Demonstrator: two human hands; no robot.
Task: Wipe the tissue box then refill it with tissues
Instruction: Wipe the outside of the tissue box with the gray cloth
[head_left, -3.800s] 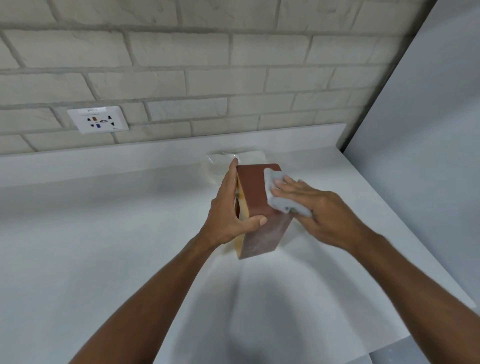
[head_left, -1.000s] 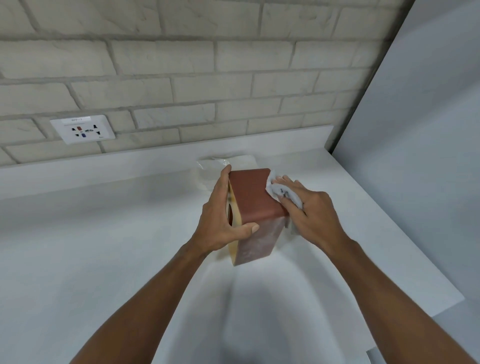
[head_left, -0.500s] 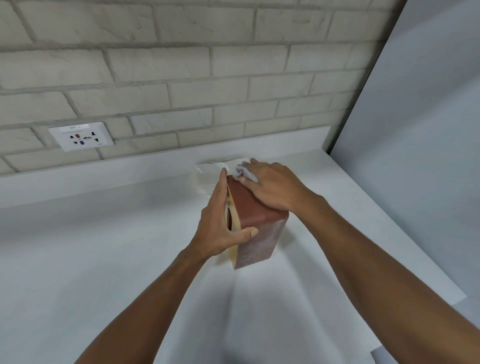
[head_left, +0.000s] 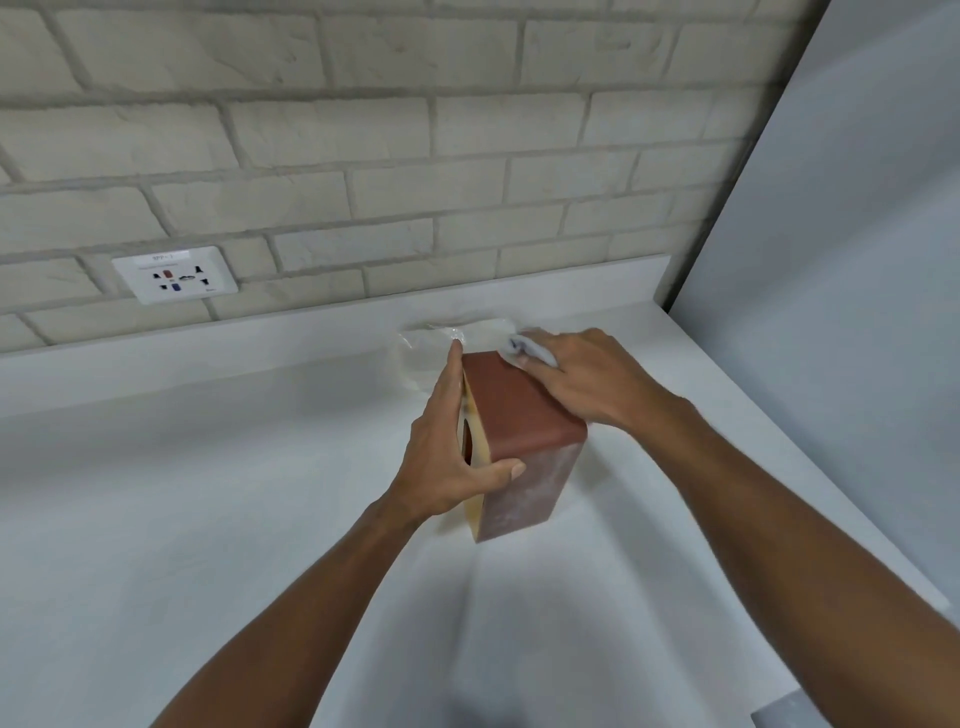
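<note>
One tissue box (head_left: 519, 415) is held on the white desk (head_left: 208, 493), gripped by the left hand (head_left: 447, 457); one cloth (head_left: 525, 351) is clutched against its far top edge by the right hand (head_left: 582, 379). Beyond is seen one wall socket (head_left: 175, 280) (label unreadable).
</note>
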